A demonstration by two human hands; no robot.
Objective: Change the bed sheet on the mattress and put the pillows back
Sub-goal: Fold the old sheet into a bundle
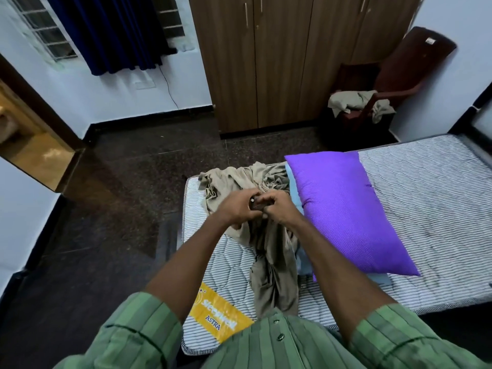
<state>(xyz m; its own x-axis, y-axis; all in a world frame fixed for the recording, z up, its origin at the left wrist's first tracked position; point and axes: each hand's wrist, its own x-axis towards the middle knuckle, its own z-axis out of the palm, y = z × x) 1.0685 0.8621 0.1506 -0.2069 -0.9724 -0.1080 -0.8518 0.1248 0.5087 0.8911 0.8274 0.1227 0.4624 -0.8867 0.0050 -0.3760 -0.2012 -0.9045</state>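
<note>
A crumpled beige sheet [269, 243] lies across the near end of the bare striped mattress [431, 203]. A purple pillow [346, 209] rests on a light blue pillow [294, 190] just right of the sheet. My left hand [235, 210] and my right hand [279, 209] meet above the sheet, fingers curled. Between them they pinch a small dark object [256, 205]; what it is cannot be made out.
A brown wardrobe [279, 62] stands at the back. A dark red chair [394, 83] with beige cloth [354, 101] on its seat sits in the far right corner. Dark floor [127, 182] runs left of the bed toward an open doorway [29, 145].
</note>
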